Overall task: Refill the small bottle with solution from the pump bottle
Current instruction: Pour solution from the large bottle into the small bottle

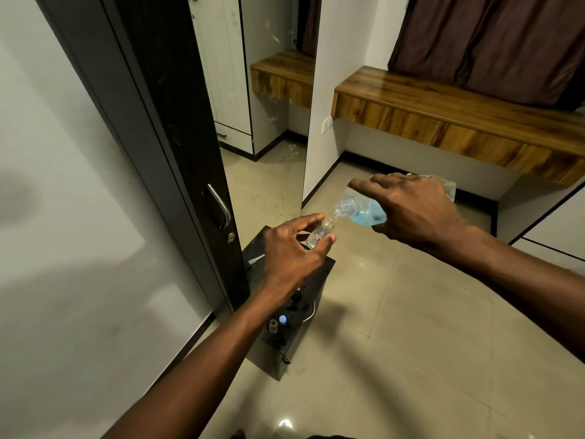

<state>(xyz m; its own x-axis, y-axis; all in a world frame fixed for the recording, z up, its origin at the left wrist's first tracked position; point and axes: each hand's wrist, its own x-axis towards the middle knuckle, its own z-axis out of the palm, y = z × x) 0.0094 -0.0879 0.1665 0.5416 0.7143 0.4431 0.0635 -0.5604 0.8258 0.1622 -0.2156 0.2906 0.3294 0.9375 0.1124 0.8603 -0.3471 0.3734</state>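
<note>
While the left hand (292, 248) is pinching the small bottle (320, 235) between thumb and fingers, tilted above the dark stand (319, 274), the right hand (414, 210) is wrapping around the pump bottle (364, 210), palm down, tipping it nearly horizontal. Its threaded open neck is touching the small bottle's mouth; blue liquid is pooling toward the neck. Two bottles are being held. Two small caps (278, 323), one blue and one clear, are sitting on the stand beside the left forearm.
</note>
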